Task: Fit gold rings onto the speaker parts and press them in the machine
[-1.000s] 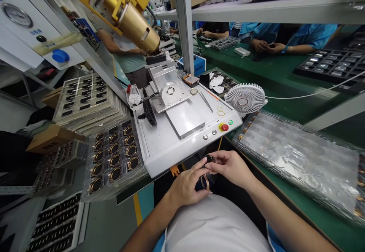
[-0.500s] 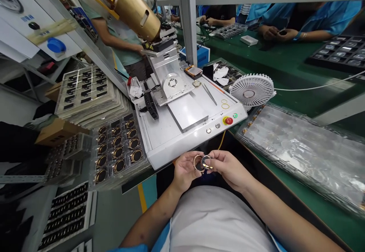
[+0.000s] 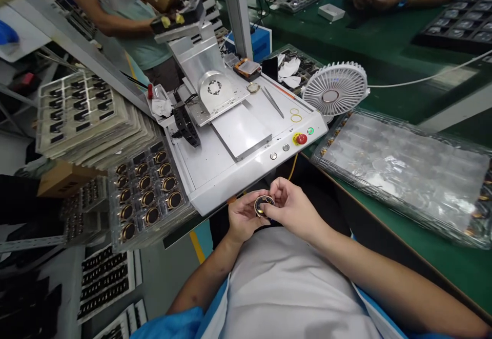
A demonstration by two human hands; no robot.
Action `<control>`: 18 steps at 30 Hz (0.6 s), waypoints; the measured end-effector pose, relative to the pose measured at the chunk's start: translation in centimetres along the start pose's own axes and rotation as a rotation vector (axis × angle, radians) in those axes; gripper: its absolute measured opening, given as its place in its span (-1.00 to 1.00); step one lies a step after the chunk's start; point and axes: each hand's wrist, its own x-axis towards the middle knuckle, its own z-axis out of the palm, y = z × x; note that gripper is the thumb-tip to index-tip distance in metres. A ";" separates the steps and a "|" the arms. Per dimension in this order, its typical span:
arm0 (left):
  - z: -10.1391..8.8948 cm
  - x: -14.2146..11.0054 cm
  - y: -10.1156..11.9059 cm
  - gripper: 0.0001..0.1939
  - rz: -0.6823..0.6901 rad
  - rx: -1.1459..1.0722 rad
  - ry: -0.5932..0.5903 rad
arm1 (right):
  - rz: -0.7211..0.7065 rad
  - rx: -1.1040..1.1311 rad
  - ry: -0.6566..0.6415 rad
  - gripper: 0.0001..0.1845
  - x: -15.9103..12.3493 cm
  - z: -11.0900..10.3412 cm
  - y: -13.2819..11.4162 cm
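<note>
In front of my torso, my left hand (image 3: 241, 219) is closed round the edge of a rose-gold watch case (image 3: 256, 212), a small round ring. Within or over that ring lies a round dark watch part (image 3: 265, 200) with small golden patches. My right hand (image 3: 295, 210) grips at the same spot, its thumb on the dark part and its bent fingers by the upper rim. How deep the part sits in the case I cannot tell. Just beyond my hands is the front edge of a white machine bed (image 3: 219, 193).
The machine carries a metal fixture (image 3: 213, 85), red button (image 3: 302, 139), tweezers (image 3: 273, 102) and yellow rings (image 3: 295, 115). A white fan (image 3: 332, 93) and clear trays (image 3: 400, 175) stand right. Trays of round watch parts (image 3: 148, 195) are at left. Other people work beyond.
The dark part, earlier held beside the ring by my right hand, now overlaps the ring. Both hands have come closer together. The view has shifted, so the surroundings appear further left and higher.
</note>
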 end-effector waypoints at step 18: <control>0.0 -0.3 0.0 -0.42 0.022 0.037 0.094 | 0.178 -0.009 -0.102 -0.48 0.7 -1.2 1.1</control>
